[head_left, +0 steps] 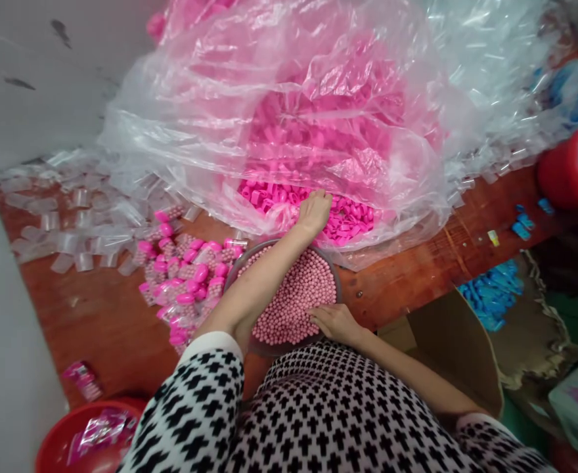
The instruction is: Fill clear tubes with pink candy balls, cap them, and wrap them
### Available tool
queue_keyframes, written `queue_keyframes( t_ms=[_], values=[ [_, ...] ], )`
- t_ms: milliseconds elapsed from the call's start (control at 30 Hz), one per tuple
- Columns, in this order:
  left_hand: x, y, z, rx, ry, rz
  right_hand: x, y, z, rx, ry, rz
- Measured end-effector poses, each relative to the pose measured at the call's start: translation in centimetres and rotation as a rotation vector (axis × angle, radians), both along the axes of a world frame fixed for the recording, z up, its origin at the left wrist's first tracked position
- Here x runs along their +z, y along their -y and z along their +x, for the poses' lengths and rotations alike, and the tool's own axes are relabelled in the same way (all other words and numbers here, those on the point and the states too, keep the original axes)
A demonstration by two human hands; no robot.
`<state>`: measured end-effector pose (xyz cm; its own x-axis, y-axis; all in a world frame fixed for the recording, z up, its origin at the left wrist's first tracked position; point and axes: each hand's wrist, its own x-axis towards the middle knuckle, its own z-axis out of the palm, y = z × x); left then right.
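Note:
My left hand [315, 210] reaches over the bowl into the mouth of a large clear plastic bag [180, 118]. Its fingers curl down among loose pink plastic caps [351, 220], and whatever they hold is hidden. Below it, a round bowl [339, 279] is full of small pink beads [293, 295]. My right hand [335, 322] rests over the bowl's right rim, its bent fingers together at the beads; what is in them, if anything, I cannot make out. To the left of the bowl lies a pile of small clear containers with pink caps [190, 276], filled with beads.
Clear empty containers [79, 217] spread over the wooden table [116, 355]. A red basin [62, 433] holds pink packets at lower left. A cardboard box [456, 348] and blue pieces [496, 295] sit at right, below a red bucket [562, 174].

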<state>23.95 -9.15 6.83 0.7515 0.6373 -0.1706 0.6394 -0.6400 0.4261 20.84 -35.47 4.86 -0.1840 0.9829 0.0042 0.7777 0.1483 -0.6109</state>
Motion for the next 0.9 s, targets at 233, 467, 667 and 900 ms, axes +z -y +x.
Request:
queue_keyframes(
  t_ms=[233, 467, 667, 900],
  values=[
    [-2.6, 1.0, 3.3, -0.211, -0.090, 0.029, -0.4, 0.1, 0.0, 0.029, 0.009, 0.019],
    [-3.8, 1.4, 4.1, -0.179, -0.144, 0.053, -1.0, 0.4, 0.0, 0.038, 0.038, 0.098],
    [-1.6, 2.6, -2.2, -0.291, 0.225, 0.269, -1.1, 0.9, 0.8, 0.093, 0.003, 0.153],
    [-1.3, -3.3, -19.7, 0.586, 0.385, 0.264, -0.9, 0.8, 0.7, 0.138, -0.028, 0.150]
  ],
)
